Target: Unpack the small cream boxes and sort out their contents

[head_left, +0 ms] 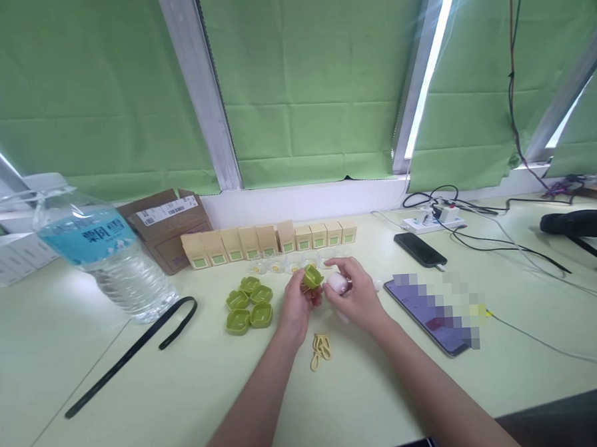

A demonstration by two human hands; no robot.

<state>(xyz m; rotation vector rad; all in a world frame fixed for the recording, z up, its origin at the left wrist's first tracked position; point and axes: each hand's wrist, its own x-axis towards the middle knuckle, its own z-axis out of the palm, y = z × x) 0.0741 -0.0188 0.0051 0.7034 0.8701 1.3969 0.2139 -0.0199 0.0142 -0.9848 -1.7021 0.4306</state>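
My left hand (297, 303) pinches a small green cover (312, 276), which looks like soft silicone. Close beside it, my right hand (357, 292) grips a rounded white case (338, 283) between thumb and fingers. The two pieces are held near each other above the table; whether they touch, I cannot tell. To the left of my hands lie several more green covers (261, 314) in a cluster. Pale yellow loop straps (321, 349) rest on the table below my hands. Behind them stand clear plastic cups (278, 264), partly hidden by my fingers.
Several small cardboard boxes (252, 242) line the back. A large water bottle (114, 253), a brown carton (168, 227) and a black strap (130, 356) are at left. At right are a phone (423, 314), a black phone (420, 249), a power strip (431, 224), cables and headphones (579, 223).
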